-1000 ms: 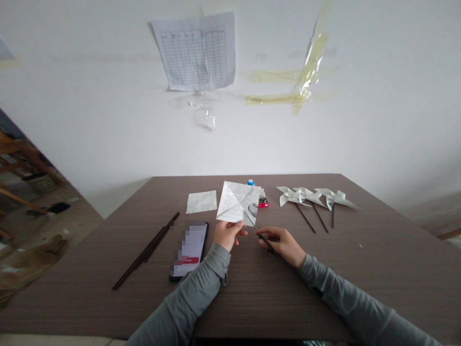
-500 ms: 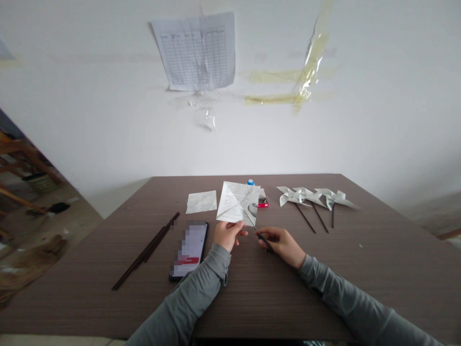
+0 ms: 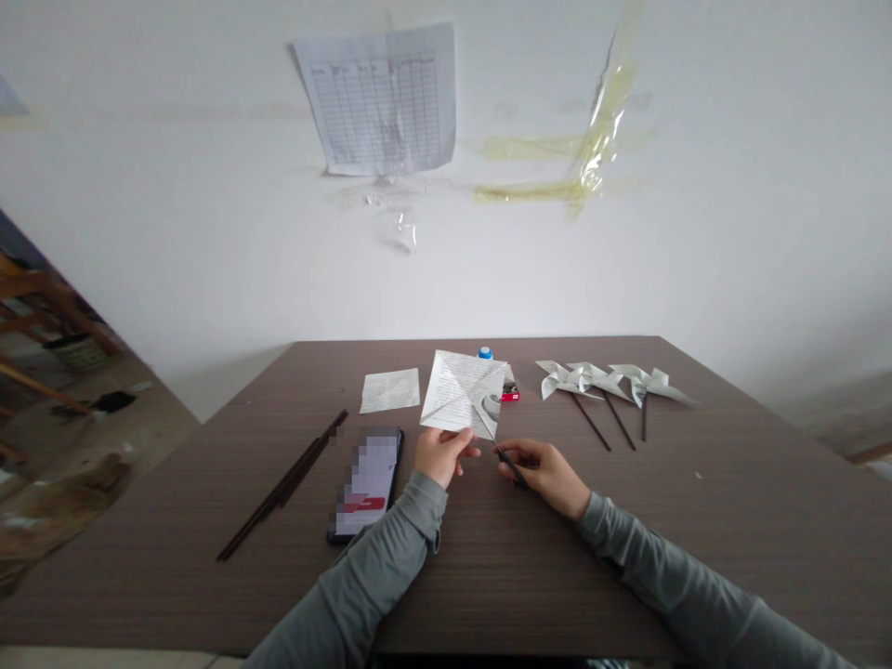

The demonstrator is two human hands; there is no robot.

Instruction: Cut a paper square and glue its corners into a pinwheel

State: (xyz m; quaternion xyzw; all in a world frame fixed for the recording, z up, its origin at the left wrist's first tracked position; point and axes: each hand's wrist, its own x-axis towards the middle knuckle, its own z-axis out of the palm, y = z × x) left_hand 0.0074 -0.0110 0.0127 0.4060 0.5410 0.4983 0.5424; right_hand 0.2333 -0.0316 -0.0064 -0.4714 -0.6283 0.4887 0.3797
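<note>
A square sheet of printed paper (image 3: pixel 456 390) with diagonal crease lines is pinched at its lower edge by my left hand (image 3: pixel 440 453), which holds it up off the table. My right hand (image 3: pixel 547 472) grips a pair of scissors with dark handles (image 3: pixel 514 467). The scissor blades lie at the sheet's lower right corner and point toward its centre, along a diagonal. How far the cut runs is too small to make out.
On the brown table (image 3: pixel 557 576) are a phone (image 3: pixel 369 478), dark sticks (image 3: pixel 285 483) and another paper square (image 3: pixel 390 390) to the left. Behind the sheet are a red box (image 3: pixel 511 394) and a blue-capped item (image 3: pixel 485 353). Paper pinwheels (image 3: pixel 592 376) lie right.
The paper sheet has shifted very slightly to the right in my left hand. The scissors and my right hand are almost where they were.
</note>
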